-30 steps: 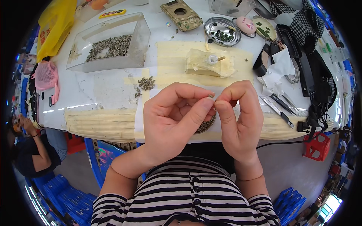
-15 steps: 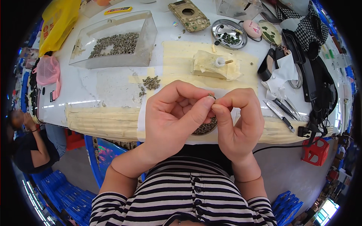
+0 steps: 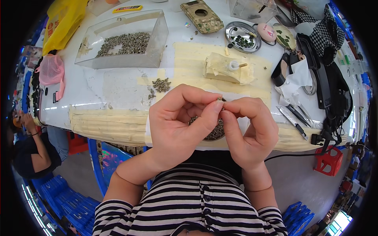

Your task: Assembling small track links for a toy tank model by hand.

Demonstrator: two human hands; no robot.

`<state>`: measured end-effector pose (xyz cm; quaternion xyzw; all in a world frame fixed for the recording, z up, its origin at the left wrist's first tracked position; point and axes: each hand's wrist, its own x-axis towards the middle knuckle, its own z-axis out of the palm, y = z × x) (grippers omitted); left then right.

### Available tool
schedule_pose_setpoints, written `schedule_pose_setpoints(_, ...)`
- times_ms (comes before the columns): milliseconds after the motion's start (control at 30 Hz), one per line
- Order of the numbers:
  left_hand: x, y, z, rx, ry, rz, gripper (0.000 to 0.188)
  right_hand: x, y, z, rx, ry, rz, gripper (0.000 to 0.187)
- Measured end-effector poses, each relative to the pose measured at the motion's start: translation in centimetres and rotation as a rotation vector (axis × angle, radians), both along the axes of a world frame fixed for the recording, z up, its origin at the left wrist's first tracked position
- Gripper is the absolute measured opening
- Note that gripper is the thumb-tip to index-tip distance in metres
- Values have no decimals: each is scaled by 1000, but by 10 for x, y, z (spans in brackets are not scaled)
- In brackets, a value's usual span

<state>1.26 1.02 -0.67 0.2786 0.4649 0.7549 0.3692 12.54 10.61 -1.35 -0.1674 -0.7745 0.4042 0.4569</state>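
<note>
Over the table's near edge, my left hand [image 3: 175, 122] pinches a tiny grey-brown piece [image 3: 221, 99] between thumb and forefinger. My right hand [image 3: 252, 129] meets it there, thumb and forefinger closed; what they grip is too small to make out. Partly hidden below both hands is a round dish [image 3: 214, 138] of small grey-brown pieces. A loose little pile of similar pieces [image 3: 161, 85] lies beyond my left hand. Farther off, a pale tape-wrapped block [image 3: 224, 72] carries a small white cup [image 3: 233, 65] with a stick in it.
A clear box [image 3: 160, 47] of similar pieces stands back left, near a yellow bag [image 3: 65, 25]. Back right are a metal dish [image 3: 258, 41] and a camouflage-patterned case [image 3: 202, 17]. A utility knife [image 3: 293, 122] and tweezers [image 3: 306, 114] lie right. Another person [image 3: 37, 153] sits far left.
My fingertips remain together, and the right hand's fingers have shifted slightly. More of the dish shows between my hands. The table items appear slightly shifted right and up in view.
</note>
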Motion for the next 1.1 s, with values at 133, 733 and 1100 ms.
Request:
schedule_pose_setpoints(133,0,-1,-2,13,-25,-12,13,0,0,-1,-25,6,5,16)
schedule_pose_setpoints(733,1,-1,-4,7,-76,-6,14,1,1,4,-49,-9,-14,14)
schedule_pose_setpoints(1100,0,-1,-6,33,-65,-8,14,1,2,8,-13,-69,-1,12)
